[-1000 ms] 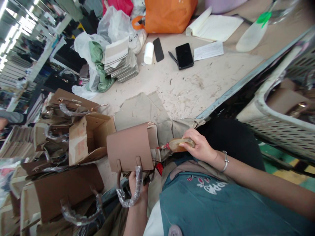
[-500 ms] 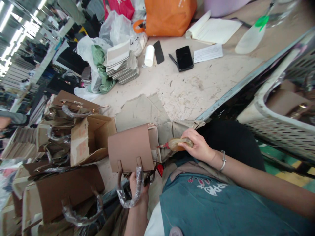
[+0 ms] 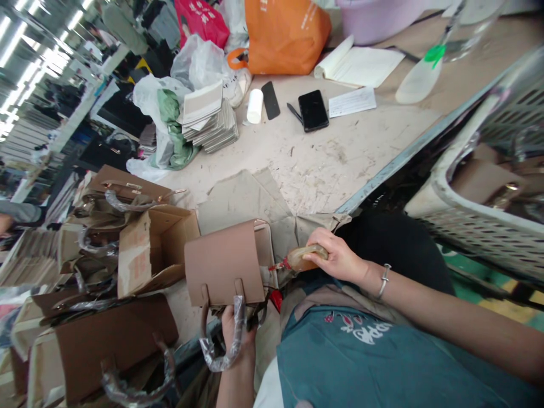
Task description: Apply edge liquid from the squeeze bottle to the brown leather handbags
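A brown handbag [image 3: 223, 263] rests tilted at the table's near edge, its side edge turned to the right. Two handles, partly wrapped in clear plastic [image 3: 223, 362], hang from it. My left hand [image 3: 238, 331] grips the bag's lower part behind the handles, with most of its fingers hidden. In my right hand [image 3: 334, 255] is a squeezable glue bottle [image 3: 300, 258], amber-coloured with a red nozzle. Its tip is at the bag's pale side edge; whether it touches I cannot tell.
An open cardboard box [image 3: 136, 255] stands left of the bag, among several more brown handbags [image 3: 114, 345]. Behind lie stacked boards [image 3: 210, 124], a phone [image 3: 313, 110] and an orange bag [image 3: 287, 37]. A white plastic basket [image 3: 476, 209] holding bags is at right.
The view has shifted slightly, so most things sit lower in the picture. The bottle's tip has moved a little along the bag's side edge, toward the handles. Both grips stay the same.
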Demonstrator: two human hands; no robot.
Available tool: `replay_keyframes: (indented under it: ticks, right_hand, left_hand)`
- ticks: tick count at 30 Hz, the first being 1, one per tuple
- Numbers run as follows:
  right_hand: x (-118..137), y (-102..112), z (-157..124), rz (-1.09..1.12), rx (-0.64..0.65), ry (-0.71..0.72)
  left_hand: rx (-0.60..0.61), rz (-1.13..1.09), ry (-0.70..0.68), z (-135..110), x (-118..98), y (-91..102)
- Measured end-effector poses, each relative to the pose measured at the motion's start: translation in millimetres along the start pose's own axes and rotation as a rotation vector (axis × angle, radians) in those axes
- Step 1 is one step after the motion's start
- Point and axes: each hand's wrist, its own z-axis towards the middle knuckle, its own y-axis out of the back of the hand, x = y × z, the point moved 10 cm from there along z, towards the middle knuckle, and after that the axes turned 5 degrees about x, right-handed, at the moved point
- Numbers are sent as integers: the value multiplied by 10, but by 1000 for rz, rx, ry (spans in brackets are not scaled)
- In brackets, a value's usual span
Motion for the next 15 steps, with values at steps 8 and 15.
replay_keyframes:
  ticks: [8,15]
  right_hand:
    - [-253,150,389,-178,-147,-83]
    - [-228,185,269,-137,-142,-67]
  left_hand:
    - [63,-22,35,52,176,-47]
    - [85,-35,72,47,333,-93]
